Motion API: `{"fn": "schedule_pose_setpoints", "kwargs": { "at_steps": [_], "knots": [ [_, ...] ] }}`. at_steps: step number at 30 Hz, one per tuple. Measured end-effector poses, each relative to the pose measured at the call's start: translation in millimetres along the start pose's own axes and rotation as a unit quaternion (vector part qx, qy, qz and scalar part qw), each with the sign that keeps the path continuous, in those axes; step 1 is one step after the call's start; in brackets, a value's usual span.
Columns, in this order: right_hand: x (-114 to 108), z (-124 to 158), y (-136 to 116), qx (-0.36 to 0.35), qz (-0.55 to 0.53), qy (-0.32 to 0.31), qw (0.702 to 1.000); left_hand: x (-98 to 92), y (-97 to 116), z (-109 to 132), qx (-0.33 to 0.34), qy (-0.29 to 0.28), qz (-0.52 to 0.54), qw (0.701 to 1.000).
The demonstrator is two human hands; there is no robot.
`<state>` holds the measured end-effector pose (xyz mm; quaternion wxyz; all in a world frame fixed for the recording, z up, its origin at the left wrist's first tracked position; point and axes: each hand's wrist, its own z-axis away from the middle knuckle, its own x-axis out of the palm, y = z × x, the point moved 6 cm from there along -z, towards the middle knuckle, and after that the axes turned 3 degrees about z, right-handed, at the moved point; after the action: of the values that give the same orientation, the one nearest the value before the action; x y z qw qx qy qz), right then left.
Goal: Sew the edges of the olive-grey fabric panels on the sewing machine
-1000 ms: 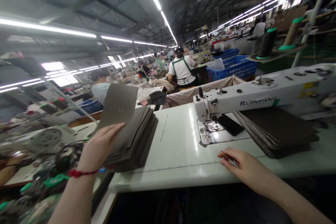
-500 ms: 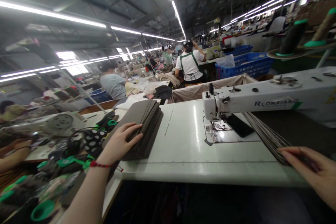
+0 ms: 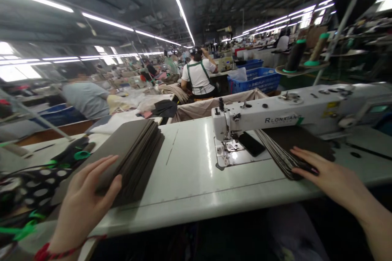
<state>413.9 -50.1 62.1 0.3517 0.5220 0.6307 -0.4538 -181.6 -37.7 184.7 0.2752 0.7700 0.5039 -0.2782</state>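
On the left of the sewing table (image 3: 183,187) stands a thick stack of dark grey-brown panels (image 3: 131,147). My left hand (image 3: 88,195) rests on the stack's near left part, fingers apart. A second pile of similar panels (image 3: 297,140) lies at the right, partly beneath the arm of a white sewing machine (image 3: 260,114). My right hand (image 3: 321,171) is at that pile's near edge, thumb at the side and fingers on top, spread apart. Beside the needle plate lies a black phone (image 3: 251,144).
Thread cones (image 3: 295,55) stand behind the machine. Beyond the table are a cloth-lined bin (image 3: 214,106), a blue crate (image 3: 254,81) and two seated people. Polka-dot fabric (image 3: 39,187) and green-ended spools lie at the left.
The view has turned right, showing more of the machine. My right hand has moved from pinching the right pile's near corner to lying spread over its edge. My left hand sits nearer the stack's left side.
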Motion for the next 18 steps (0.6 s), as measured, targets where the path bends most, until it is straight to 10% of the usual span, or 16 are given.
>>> {"fn": "schedule_pose_setpoints", "kwargs": {
  "at_steps": [3, 6, 9, 13, 16, 18],
  "knots": [
    [0.3, 2.9, -4.6, -0.015, 0.030, -0.039, 0.999, 17.8, 37.3, 21.9, 0.039, 0.058, 0.066, 0.995],
    [-0.5, 5.5, -6.3, -0.023, 0.050, -0.023, 0.998, 71.5, 81.1, 51.1, 0.101, -0.061, 0.173, 0.978],
    [-1.6, 11.2, -3.8, -0.020, 0.064, -0.014, 0.998, 131.0, 118.1, 76.3, -0.009, -0.185, 0.313, 0.932],
    [-25.0, 32.8, -25.7, -0.051, 0.041, 0.001, 0.998, 187.0, 185.9, 94.4, -0.211, -0.307, 0.585, 0.721],
    [-46.4, 55.7, -84.2, -0.130, -0.011, 0.017, 0.991, 205.8, 236.3, 91.0, -0.297, -0.354, 0.723, 0.513],
    [-41.5, 72.0, -138.0, -0.225, -0.070, -0.021, 0.972, 212.3, 255.3, 83.9, -0.326, -0.364, 0.760, 0.428]
  ]
}}
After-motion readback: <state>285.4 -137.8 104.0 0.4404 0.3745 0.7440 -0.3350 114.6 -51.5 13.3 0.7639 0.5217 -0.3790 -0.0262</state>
